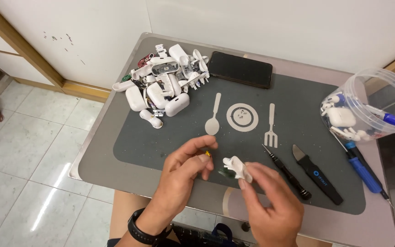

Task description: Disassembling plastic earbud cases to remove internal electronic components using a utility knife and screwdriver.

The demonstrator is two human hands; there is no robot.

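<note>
Fingers of the right hand pinch a small white plastic earbud-case part just above the near edge of the grey work mat, with a dark greenish bit, perhaps a circuit piece, hanging under it. The left hand sits just beside it, thumb and forefinger closed on a tiny yellow fragment; what it is cannot be told.

Beyond the hands, a heap of opened white earbud cases lies at the mat's far left corner, next to a black phone. A thin black screwdriver and a black pry tool lie to the right, with a blue-handled screwdriver further out beside a clear plastic tub of white parts.

Risk lies mostly in the grips: both pieces are small and held by fingertips alone, so a slip could drop the yellow fragment off the table's near edge onto the tiled floor. Pulling the two apart hard might tear whatever dark part hangs beneath.
</note>
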